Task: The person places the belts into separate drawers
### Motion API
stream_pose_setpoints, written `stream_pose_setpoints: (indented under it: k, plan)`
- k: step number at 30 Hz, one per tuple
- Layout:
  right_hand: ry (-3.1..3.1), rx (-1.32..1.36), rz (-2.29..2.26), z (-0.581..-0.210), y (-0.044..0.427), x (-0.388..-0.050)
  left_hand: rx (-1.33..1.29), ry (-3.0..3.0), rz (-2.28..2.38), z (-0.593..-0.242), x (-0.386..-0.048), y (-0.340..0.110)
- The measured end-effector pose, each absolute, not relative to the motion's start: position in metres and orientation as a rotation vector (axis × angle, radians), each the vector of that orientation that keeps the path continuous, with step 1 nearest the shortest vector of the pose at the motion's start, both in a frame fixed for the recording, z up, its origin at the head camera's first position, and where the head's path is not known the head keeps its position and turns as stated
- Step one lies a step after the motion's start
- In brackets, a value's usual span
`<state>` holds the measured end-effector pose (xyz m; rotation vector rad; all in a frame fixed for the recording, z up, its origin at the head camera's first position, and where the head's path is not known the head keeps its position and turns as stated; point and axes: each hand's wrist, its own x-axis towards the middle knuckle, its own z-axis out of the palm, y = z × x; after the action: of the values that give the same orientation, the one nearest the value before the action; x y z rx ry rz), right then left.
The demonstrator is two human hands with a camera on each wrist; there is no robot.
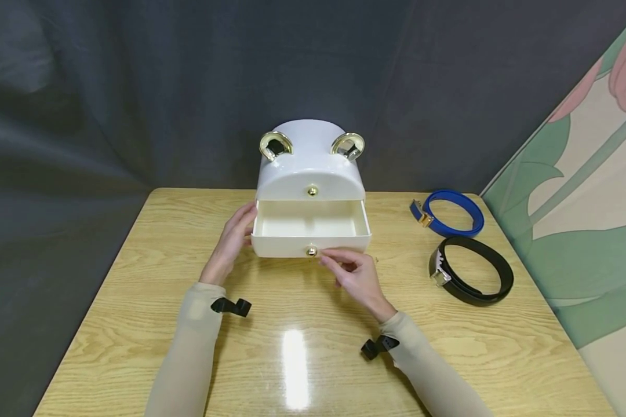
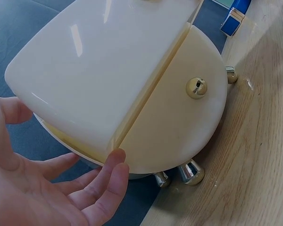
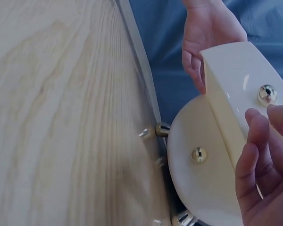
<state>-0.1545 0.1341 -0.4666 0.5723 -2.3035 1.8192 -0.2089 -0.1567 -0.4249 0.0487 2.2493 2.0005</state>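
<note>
A white rounded drawer cabinet point(image 1: 313, 139) with gold, ear-like rings on top stands at the table's back. Its middle drawer point(image 1: 281, 246) is pulled out, and no items show inside it. My left hand point(image 1: 233, 237) is at the left side of the drawer and cabinet, fingers extended; the left wrist view shows fingertips by the lower panel's edge point(image 2: 167, 117). My right hand point(image 1: 357, 277) is at the drawer front, thumb and forefinger beside the round gold knob point(image 3: 267, 95). Those fingers are bent but not wrapped around the knob; whether they touch it is unclear.
To the right lie a coiled blue belt point(image 1: 472, 209) with a gold buckle and a coiled black belt point(image 1: 507, 272) with a silver buckle. A dark curtain point(image 1: 198, 98) hangs behind the wooden table point(image 1: 135, 324). A flower-patterned cloth point(image 1: 584, 243) borders the right side.
</note>
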Motion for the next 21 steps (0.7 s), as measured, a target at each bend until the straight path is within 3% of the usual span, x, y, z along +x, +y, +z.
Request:
stream_pose_setpoints:
  k: [21]
  plan:
    - [-2.456,0.364,1.741,-0.487,0.181,-0.150,0.060,2.238,2.008,-0.424,-0.206,-0.158]
